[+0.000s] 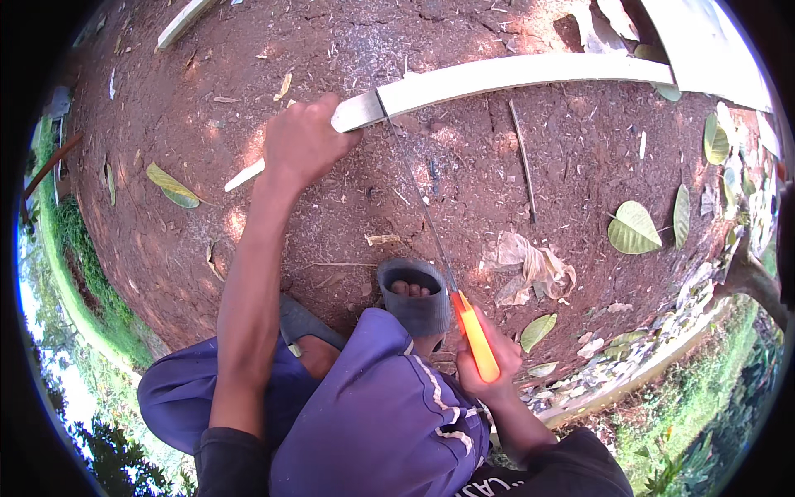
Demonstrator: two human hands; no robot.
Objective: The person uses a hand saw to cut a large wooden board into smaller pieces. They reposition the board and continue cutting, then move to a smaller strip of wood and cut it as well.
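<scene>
A long pale wooden strip (530,73) runs from the middle of the view to the far right. My left hand (306,142) is closed around its left end. In my right hand (490,358), low and right of the middle, is a hand saw (474,338) with an orange and yellow handle. Its thin dark blade slants up and left from the handle. The blade's far end lies across the strip, just right of my left hand. Whether the blade has cut into the wood I cannot tell.
Another pale stick (246,175) lies beyond my left wrist, and a wood piece (184,22) at the far left. A wide white board (714,50) meets the strip's right end. Crumpled dry leaf matter (530,269), a thin twig (522,157) and green leaves (634,229) lie on the brown soil.
</scene>
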